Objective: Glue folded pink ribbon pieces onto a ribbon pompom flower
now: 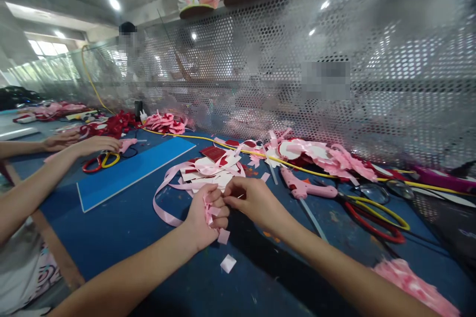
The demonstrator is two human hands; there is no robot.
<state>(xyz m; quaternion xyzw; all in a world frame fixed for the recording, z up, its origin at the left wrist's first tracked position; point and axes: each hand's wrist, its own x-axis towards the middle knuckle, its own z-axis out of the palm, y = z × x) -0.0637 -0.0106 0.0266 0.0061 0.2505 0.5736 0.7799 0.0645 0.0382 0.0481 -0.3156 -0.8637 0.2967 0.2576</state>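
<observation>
My left hand (199, 223) is turned palm up, its fingers curled over small cut pieces of pink ribbon (210, 212). My right hand (253, 197) meets its fingertips, thumb and forefinger pinched together; anything between them is too small or hidden to make out. Just beyond both hands lies a pile of white and dark red card pieces (213, 172). A long pink ribbon (160, 210) loops out of that pile to the left. Below my left hand, a pale pink ribbon square (228, 263) rests on the table.
To the right lie a pink glue gun (310, 189) and red-and-yellow scissors (379, 220). A yellow cable (201, 137) runs along the perforated metal screen (245, 74). On the left, a co-worker's hand (94, 145) is over other scissors (101, 161) beside a blue board (136, 173).
</observation>
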